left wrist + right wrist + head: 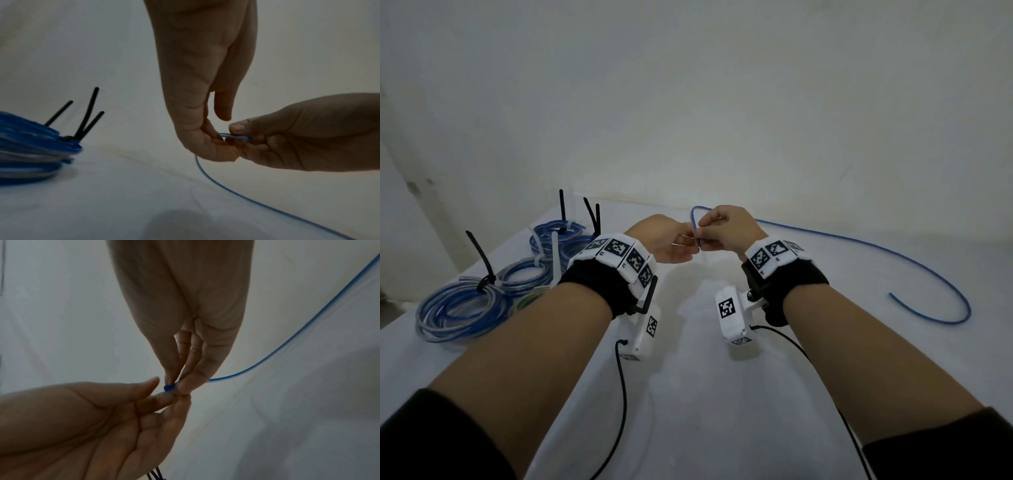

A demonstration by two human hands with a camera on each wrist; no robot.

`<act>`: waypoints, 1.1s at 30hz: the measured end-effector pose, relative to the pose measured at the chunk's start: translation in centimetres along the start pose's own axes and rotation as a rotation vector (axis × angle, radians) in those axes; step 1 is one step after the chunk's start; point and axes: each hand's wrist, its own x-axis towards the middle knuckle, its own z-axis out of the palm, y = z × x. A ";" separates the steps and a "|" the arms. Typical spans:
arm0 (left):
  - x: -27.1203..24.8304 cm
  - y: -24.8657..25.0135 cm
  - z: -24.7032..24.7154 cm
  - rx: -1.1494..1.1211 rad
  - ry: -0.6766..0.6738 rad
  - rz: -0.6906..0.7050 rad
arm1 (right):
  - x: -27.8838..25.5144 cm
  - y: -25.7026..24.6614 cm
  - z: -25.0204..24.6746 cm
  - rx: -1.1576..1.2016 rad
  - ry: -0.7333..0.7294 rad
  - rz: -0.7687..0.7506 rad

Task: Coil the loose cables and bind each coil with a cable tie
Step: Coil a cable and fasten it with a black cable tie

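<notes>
- Nearest the head camera, two bare forearms reach out over the white table (722, 394), each wrist wrapped in a black band with white blocks of square black-and-white markers and a small white camera unit hanging below.
- Thin black leads trail back from both wrist units toward the person.
- Past the wrists, the left hand (671, 243) and the right hand (729, 229) meet fingertip to fingertip above the tabletop.
- Between them is one end of a loose blue cable (859, 245), bent into a small tight loop.
- From the left wrist view, the left hand (205, 97) has thumb and fingers curled onto the loop, clamping the blue cable (236, 136) where it folds back.
- From the right wrist view, the right hand (185, 313) pinches the same cable end (169, 387) between thumb and forefinger tips, its other fingers lying close alongside.
- From that pinch the cable arches up just beyond the right hand, then runs off to that hand's outer side across the table and hooks back in a wide open curve, its far tip lying free.
- Out beyond the left hand, on its outer side, lie several finished blue cable coils (458, 308), well apart from the hands.
- Each visible coil is cinched by a cable tie; black cable ties (481, 260) stick up with long tails, and some pale ones stand among the farther coils.
</notes>
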 end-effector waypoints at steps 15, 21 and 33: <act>-8.2 3.9 5.4 0.063 -0.152 0.402 | -5.4 -3.6 -7.1 -0.650 0.200 -0.402; -11.2 5.4 6.5 -0.180 -0.413 0.479 | -6.5 -4.0 -7.5 -0.499 0.265 -0.427; -9.0 4.1 6.6 -0.208 0.094 0.800 | -9.5 -1.2 -3.2 -0.722 -0.048 -0.228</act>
